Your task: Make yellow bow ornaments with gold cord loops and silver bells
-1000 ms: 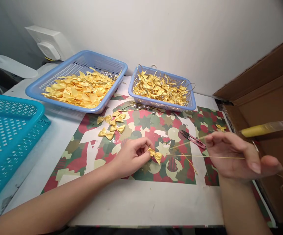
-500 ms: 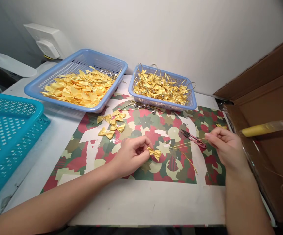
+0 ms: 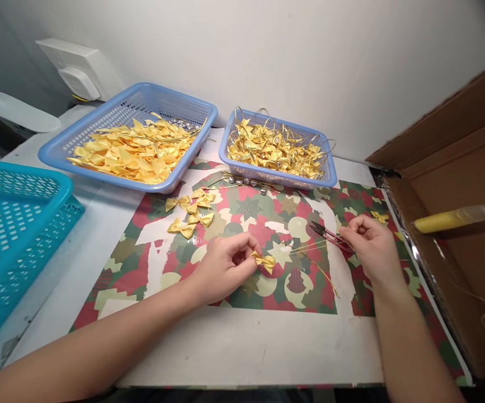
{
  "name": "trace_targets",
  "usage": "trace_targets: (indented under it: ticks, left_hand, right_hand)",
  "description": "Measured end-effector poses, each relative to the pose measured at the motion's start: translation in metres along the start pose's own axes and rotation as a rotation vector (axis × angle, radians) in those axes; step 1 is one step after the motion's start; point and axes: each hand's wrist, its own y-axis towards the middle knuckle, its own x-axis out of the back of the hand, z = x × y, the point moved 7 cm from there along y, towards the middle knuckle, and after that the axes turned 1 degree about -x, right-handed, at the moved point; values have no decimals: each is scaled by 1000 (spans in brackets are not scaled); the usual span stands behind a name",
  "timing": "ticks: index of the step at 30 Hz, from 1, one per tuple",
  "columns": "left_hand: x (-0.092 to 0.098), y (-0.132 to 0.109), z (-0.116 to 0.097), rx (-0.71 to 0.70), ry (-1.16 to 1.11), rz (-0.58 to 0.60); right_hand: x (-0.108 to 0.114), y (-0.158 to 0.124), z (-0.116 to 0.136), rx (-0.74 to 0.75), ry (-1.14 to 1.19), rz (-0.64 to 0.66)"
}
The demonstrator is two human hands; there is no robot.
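Observation:
My left hand point(image 3: 225, 263) rests on the patterned paper mat point(image 3: 141, 263) and pinches a small yellow ribbon bow point(image 3: 266, 261) between thumb and fingers. Thin gold cord point(image 3: 315, 246) runs from the bow rightward to my right hand point(image 3: 368, 243), whose fingers are closed on its far end. Red-handled thread snips point(image 3: 329, 234) lie on the mat just under my right fingertips. Several loose yellow bows point(image 3: 189, 212) lie on the mat ahead of my left hand.
At the back, a large blue basket point(image 3: 133, 103) holds plain yellow bows and a smaller blue basket point(image 3: 328, 176) holds bows with gold loops. Silver bells point(image 3: 246, 182) lie before it. A teal basket point(image 3: 15, 235) stands left, a cardboard box point(image 3: 456, 168) with a yellow tube point(image 3: 452, 219) right.
My right hand has come in from the far right toward the snips, shortening the stretched cord. My left hand and the bow stayed put.

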Motion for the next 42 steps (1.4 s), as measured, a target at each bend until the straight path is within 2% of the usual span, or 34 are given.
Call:
trace_targets:
  ticks: [4, 8, 10, 12, 14, 17, 20, 23, 29, 42]
  left_hand:
    - [-1, 1, -1, 0, 7, 4]
    - [-2, 0, 0, 4, 22, 12]
    - [-2, 0, 0, 3, 34, 12]
    - [-1, 0, -1, -1, 49, 14]
    - [-2, 0, -1, -4, 61, 19]
    - [-3, 1, -2, -20, 77, 32]
    - [-5, 0, -3, -52, 104, 67]
    - [-8, -1, -4, -69, 122, 100]
    - [-7, 0, -6, -64, 151, 94]
    - [-7, 0, -4, -70, 157, 101]
  right_hand:
    - [1, -4, 9, 136, -119, -132]
    - [0, -17, 30, 319, -302, -213]
    - [-10, -27, 45, 452, -319, -153]
    - [-28, -39, 57, 569, -296, 5]
    - [-50, -53, 64, 620, -260, 198]
    - [-77, -71, 65, 619, -243, 388]
    - [-90, -80, 63, 605, -255, 444]
    - [-95, -83, 63, 613, -270, 468]
    - [-96, -85, 64, 629, -330, 496]
    - [-90, -81, 67, 604, -270, 434]
